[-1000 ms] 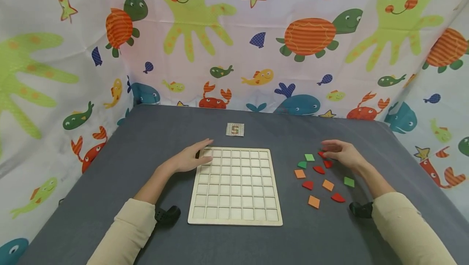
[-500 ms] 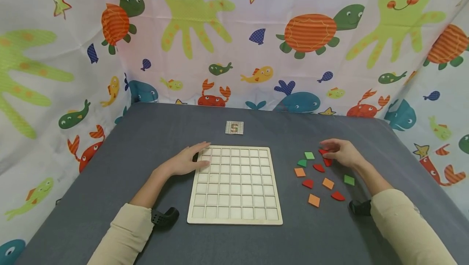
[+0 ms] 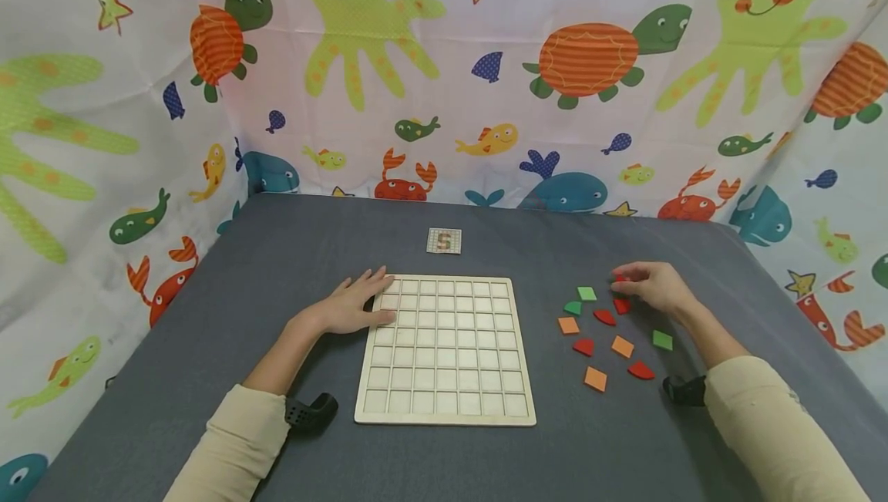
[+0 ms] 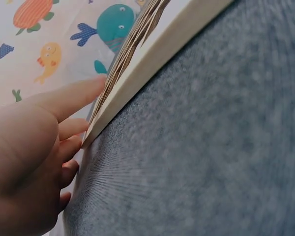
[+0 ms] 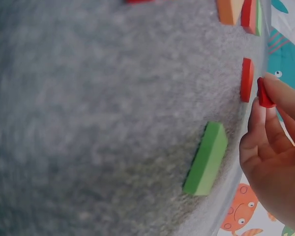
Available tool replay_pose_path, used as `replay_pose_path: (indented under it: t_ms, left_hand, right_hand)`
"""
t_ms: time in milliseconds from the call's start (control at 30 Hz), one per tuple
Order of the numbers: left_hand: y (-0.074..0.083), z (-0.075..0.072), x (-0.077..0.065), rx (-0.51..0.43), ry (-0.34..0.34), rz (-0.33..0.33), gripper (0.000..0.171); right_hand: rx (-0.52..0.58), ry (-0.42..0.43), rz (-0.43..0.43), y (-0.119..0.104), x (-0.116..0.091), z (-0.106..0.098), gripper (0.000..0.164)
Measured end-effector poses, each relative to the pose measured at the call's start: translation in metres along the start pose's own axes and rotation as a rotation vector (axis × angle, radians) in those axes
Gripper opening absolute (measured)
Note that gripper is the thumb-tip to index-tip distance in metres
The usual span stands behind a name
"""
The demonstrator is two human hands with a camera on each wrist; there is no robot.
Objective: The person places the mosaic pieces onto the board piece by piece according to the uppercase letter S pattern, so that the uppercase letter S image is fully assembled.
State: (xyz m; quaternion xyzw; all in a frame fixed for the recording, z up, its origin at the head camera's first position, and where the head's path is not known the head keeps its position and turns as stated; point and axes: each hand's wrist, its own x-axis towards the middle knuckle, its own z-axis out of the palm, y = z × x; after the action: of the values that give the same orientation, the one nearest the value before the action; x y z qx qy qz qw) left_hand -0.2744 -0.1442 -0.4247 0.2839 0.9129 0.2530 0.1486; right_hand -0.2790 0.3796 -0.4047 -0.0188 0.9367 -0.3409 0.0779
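Observation:
A pale wooden grid board (image 3: 444,419) with square recesses lies mid-table. My left hand (image 3: 344,309) rests at its upper left corner, fingers spread, the thumb over the rim. In the left wrist view the thumb (image 4: 81,96) touches the board's edge. To the right of the board, my right hand (image 3: 657,288) pinches a small red piece (image 5: 265,95) between thumb and fingers, held just off the table. Below that hand lie a red piece (image 3: 621,306) and a green square (image 3: 662,340).
Several loose flat pieces lie right of the board, among them an orange square (image 3: 594,379), a red quarter-round piece (image 3: 640,370) and a light green square (image 3: 586,294). A small card (image 3: 444,240) marked with an S lies behind the board. A patterned curtain (image 3: 444,62) encloses the table.
My right hand has closed its fingers on a red piece and raised it slightly from the pile. The left hand has shifted slightly left along the board's corner, its fingers spreading.

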Motion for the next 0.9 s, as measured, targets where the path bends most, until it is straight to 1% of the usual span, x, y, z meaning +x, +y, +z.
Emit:
replay_pose_path:
  t_ms: [100, 300, 433, 533, 667, 767, 900]
  left_hand:
    - [0.001, 0.0, 0.001, 0.019, -0.016, -0.016, 0.081]
    - [0.004, 0.003, 0.006, 0.047, -0.046, -0.036, 0.087]
    - [0.01, 0.005, 0.007, 0.053, -0.032, -0.048, 0.086]
    - [0.016, 0.007, 0.008, 0.065, -0.026, -0.062, 0.086]
    - [0.021, 0.01, 0.008, 0.095, -0.026, -0.094, 0.086]
    - [0.023, 0.011, 0.009, 0.101, -0.017, -0.114, 0.085]
    - [0.025, 0.013, 0.007, 0.093, -0.004, -0.112, 0.084]
  right_hand:
    - [0.049, 0.002, 0.009, -0.005, 0.0, -0.002, 0.046]
    - [0.092, -0.007, 0.006, -0.021, 0.002, 0.001, 0.05]
    - [0.121, -0.038, -0.014, -0.033, 0.004, 0.007, 0.052]
    - [0.144, -0.063, -0.011, -0.043, 0.005, 0.013, 0.052]
    - [0.157, -0.086, -0.009, -0.058, 0.006, 0.021, 0.052]
    - [0.161, -0.098, -0.016, -0.067, 0.007, 0.026, 0.051]
    - [0.17, -0.123, -0.031, -0.078, 0.009, 0.035, 0.05]
